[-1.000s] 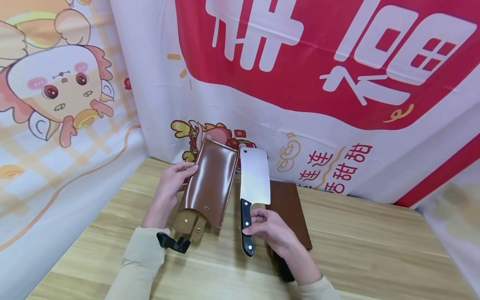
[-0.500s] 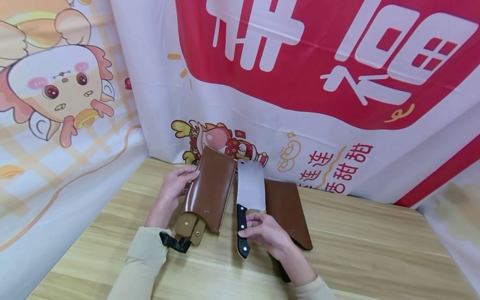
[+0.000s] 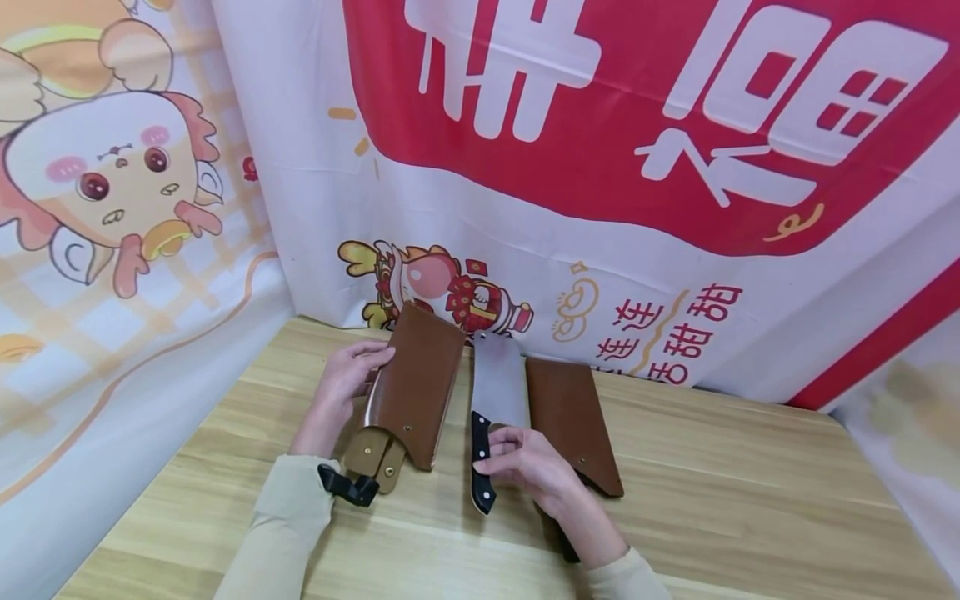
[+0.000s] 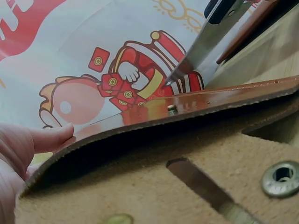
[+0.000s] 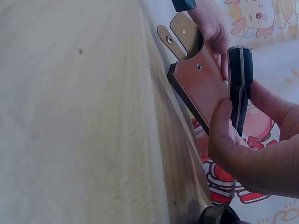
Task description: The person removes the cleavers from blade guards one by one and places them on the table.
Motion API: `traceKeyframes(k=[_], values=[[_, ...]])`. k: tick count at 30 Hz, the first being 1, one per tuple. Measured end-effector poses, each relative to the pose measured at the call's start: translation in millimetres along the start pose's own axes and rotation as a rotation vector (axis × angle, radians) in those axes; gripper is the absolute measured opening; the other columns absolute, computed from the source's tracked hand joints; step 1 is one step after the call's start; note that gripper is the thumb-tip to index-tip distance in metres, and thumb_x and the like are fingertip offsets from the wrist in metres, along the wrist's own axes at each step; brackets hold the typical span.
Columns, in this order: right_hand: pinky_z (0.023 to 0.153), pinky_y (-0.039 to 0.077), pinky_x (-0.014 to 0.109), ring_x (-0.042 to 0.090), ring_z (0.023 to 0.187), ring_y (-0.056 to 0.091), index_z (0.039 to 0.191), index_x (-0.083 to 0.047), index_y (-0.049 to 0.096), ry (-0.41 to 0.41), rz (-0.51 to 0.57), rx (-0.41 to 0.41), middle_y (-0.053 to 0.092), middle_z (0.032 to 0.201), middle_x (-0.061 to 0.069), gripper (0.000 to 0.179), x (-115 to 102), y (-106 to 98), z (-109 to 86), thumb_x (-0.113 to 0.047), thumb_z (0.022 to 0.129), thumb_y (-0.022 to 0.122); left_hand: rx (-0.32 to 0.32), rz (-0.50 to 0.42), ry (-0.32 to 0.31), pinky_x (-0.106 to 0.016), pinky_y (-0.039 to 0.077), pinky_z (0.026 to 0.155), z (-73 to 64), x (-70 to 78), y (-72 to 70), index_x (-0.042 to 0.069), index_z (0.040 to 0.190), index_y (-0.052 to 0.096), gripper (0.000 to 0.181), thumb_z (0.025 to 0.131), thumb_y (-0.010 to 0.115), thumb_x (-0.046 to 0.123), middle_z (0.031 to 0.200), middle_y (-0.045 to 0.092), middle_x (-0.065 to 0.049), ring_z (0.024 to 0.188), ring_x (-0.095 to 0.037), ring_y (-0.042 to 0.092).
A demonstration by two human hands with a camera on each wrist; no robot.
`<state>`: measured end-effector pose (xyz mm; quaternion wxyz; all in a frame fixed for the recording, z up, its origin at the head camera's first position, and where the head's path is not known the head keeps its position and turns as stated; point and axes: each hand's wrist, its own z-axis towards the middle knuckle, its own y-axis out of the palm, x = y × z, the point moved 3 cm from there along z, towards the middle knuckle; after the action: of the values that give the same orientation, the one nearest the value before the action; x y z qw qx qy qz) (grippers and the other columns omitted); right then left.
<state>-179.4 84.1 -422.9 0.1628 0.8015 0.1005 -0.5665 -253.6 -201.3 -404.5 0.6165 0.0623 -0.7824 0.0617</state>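
My left hand (image 3: 337,383) grips a brown leather knife sheath (image 3: 420,367) by its left edge, thumb on the front face. The sheath slants, its mouth toward me, with two tan snap straps (image 3: 367,450) hanging from it. The left wrist view looks into the dark open mouth, beside a metal snap (image 4: 281,179). To the right, my right hand (image 3: 532,467) pinches the black riveted handle of a cleaver (image 3: 500,375) between thumb and fingers. The blade points away from me, beside the sheath and apart from it. The handle's end (image 5: 240,65) faces the right wrist camera.
A second brown leather sheath (image 3: 573,408) lies on the wooden table (image 3: 720,492) to the right, a black handle (image 3: 567,546) showing below it, partly behind my right forearm. A printed cloth backdrop (image 3: 465,200) rises along the table's far edge.
The sheath and the cleaver have both come down and toward me, the cleaver also slightly left. More of the second sheath shows beside the blade. Both hands keep their hold.
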Motion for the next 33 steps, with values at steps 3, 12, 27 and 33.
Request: traceKeyframes(k=[3,12,27,33], values=[[0.07,0.056,0.027,0.011,0.073,0.066,0.113,0.008,0.055,-0.001,-0.027,0.0,0.061,0.087,0.003,0.034,1,0,0.4,0.01,0.084,0.073,-0.004,0.013,0.005,-0.024,0.054,0.065,0.9,-0.9,-0.1,-0.001,0.135,0.063,0.044,0.1,0.072,0.024,0.088,0.069,0.008,0.072,-0.007,0.065],[0.076,0.059,0.029,0.013,0.079,0.068,0.125,0.019,0.051,0.002,-0.062,-0.009,0.066,0.093,0.009,0.047,4,-1,1.8,0.01,0.085,0.073,0.004,0.019,-0.004,-0.023,0.053,0.064,1.3,-2.4,-0.3,-0.002,0.135,0.063,0.043,0.1,0.071,0.023,0.088,0.068,0.008,0.072,-0.006,0.064],[0.088,0.06,0.043,0.017,0.084,0.073,0.125,0.022,0.057,0.029,-0.069,-0.088,0.076,0.098,0.018,0.04,11,-2,5.8,0.012,0.089,0.069,-0.021,0.144,0.054,-0.022,0.052,0.064,7.2,-12.7,-4.6,-0.009,0.135,0.061,0.039,0.1,0.063,0.008,0.105,0.071,-0.006,0.073,-0.005,0.061],[0.088,0.06,0.044,0.017,0.084,0.073,0.123,0.022,0.058,0.023,-0.099,-0.095,0.076,0.096,0.018,0.037,13,-2,5.2,0.013,0.088,0.069,0.0,0.261,0.114,-0.023,0.051,0.067,8.8,-16.7,-6.1,-0.01,0.132,0.064,0.038,0.097,0.064,0.004,0.12,0.071,-0.022,0.08,-0.011,0.063]])
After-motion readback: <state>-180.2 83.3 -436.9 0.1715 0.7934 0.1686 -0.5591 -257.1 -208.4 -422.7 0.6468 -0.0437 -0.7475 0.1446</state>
